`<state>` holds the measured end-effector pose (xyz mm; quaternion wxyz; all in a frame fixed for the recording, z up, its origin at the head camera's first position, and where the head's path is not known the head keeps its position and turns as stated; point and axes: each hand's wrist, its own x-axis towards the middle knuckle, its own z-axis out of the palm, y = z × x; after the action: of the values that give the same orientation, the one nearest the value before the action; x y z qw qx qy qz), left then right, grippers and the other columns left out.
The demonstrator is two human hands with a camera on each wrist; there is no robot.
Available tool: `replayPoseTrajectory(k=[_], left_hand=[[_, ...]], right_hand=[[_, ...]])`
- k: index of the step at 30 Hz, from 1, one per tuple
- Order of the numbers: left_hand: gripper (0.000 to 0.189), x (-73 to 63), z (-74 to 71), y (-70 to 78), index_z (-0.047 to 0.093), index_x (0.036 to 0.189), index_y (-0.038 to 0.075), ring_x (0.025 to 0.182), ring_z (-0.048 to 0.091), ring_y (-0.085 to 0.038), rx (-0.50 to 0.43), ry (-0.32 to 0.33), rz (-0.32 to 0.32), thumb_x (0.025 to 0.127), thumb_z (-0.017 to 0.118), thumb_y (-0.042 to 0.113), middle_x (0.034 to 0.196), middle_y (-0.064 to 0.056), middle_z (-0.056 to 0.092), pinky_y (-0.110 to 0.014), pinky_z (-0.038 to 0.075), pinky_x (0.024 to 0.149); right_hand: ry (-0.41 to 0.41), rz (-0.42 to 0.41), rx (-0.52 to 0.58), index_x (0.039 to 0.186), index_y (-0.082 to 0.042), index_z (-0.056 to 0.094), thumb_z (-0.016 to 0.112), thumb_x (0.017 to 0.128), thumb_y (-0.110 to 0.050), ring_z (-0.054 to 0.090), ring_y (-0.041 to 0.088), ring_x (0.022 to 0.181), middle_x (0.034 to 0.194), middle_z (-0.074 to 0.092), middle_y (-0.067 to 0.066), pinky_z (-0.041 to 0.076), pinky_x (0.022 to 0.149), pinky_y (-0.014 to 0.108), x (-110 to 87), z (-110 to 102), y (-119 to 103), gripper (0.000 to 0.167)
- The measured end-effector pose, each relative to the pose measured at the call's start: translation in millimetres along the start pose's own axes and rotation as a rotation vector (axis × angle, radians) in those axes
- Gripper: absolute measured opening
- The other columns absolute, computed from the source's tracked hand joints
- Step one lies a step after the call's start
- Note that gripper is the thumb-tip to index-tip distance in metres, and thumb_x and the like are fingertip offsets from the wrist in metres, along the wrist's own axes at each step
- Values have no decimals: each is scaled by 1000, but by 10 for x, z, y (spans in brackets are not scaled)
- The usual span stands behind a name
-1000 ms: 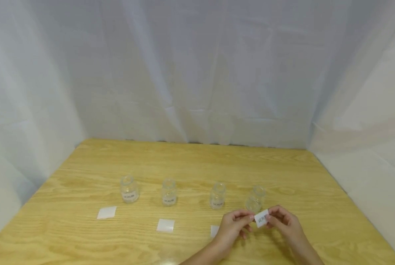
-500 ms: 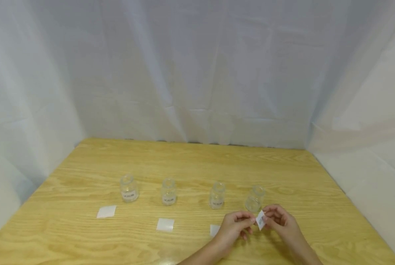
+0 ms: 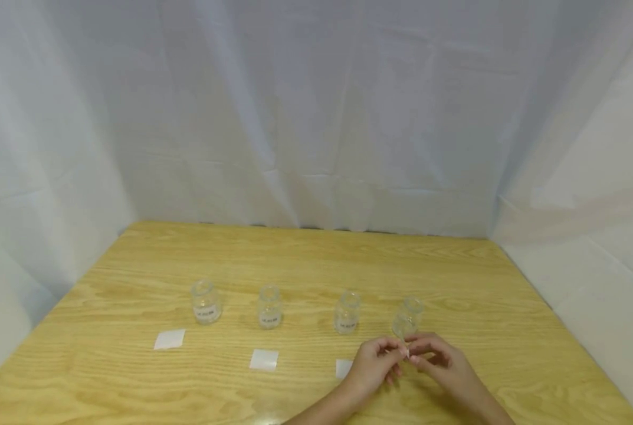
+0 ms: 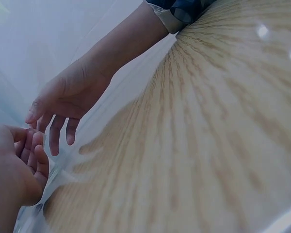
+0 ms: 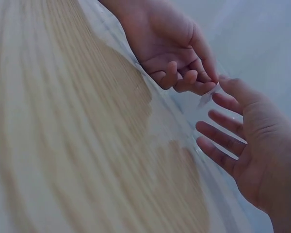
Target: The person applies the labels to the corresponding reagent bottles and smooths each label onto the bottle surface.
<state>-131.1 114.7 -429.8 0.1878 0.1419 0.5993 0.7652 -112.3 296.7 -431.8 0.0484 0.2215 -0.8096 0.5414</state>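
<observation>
Between both hands is a small white label (image 5: 207, 97). It shows as a thin sliver in the head view, largely covered by fingers. My left hand (image 3: 371, 367) pinches it with thumb and index finger, its other fingers curled. From the right, the thumb and index finger of my right hand (image 3: 446, 369) pinch its edge, the remaining fingers spread. Just behind the hands stands a clear glass jar (image 3: 407, 316), its base partly hidden and no label visible on it. A white paper square (image 3: 343, 368) is partly covered by my left hand.
To the left stand three more clear jars in a row, each with a printed label: one jar (image 3: 347, 313), another jar (image 3: 270, 307) and the leftmost jar (image 3: 206, 302). Two white paper squares, one (image 3: 263, 359) and another (image 3: 170, 339), lie before them on the wooden table (image 3: 305, 254).
The label has turned from facing the head camera to nearly edge-on. My right hand has shifted left, closer to the left hand, which stays almost in place.
</observation>
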Motion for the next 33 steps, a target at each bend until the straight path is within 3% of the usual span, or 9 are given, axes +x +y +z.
replayPoseTrajectory(k=[6, 13, 23, 33], left_hand=[[13, -17, -23, 12, 63, 92, 1, 59, 52, -7, 145, -41, 45, 91, 58, 13, 78, 0, 61, -14, 40, 49], [14, -10, -22, 0, 62, 91, -1, 58, 50, -7, 120, -32, 62, 91, 56, 12, 79, 0, 60, -14, 38, 46], [13, 15, -2, -11, 58, 93, -2, 53, 48, -8, 26, 79, 31, 91, 53, 10, 73, -4, 58, -15, 36, 44], [12, 24, -22, 12, 53, 95, -1, 53, 47, -8, 4, 241, 75, 92, 49, 11, 72, -1, 54, -15, 36, 45]], right_hand=[[-37, 17, 24, 105, -5, 60, 56, 89, 2, 58, 13, 89, 106, 59, 2, 53, 67, 33, -1, 2, -4, 18], [0, 68, 38, 102, -5, 61, 57, 90, -2, 59, 16, 82, 100, 61, 3, 53, 63, 33, -7, -2, -19, 13], [142, 130, 47, 93, 0, 61, 57, 89, -1, 59, 17, 73, 85, 62, 7, 52, 60, 31, -13, -18, -40, 6], [269, 169, 62, 89, 5, 59, 57, 89, 0, 59, 17, 69, 82, 62, 8, 52, 57, 30, -5, -99, -41, 5]])
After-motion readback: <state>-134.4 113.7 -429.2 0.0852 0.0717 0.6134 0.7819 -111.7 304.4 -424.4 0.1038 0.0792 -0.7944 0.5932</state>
